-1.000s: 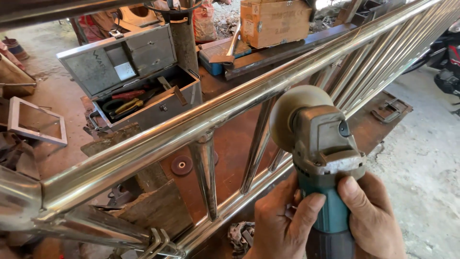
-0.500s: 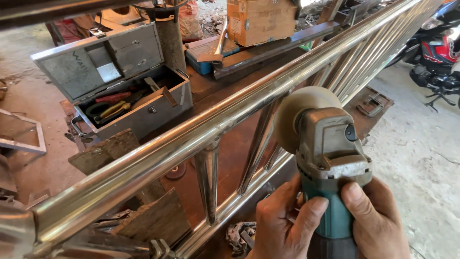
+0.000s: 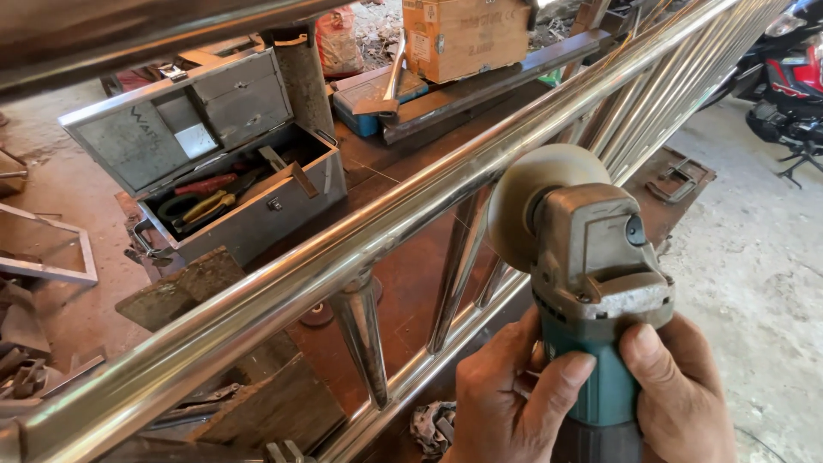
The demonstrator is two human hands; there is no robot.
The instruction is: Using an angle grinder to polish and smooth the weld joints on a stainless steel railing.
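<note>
Since the earlier frame, the angle grinder edged closer to the steel rail; left hand and right hand each kept a grip wrapped tight round its handle; light, even pressure would polish best.

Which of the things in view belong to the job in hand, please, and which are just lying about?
In use: angle grinder, gripped by left hand and right hand; steel railing.
Lying about: open toolbox, cardboard box, motorbike.

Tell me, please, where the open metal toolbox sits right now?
In the head view the open metal toolbox sits upper left, on the floor beyond the steel railing, just left of a dark post and far from the angle grinder.
</note>
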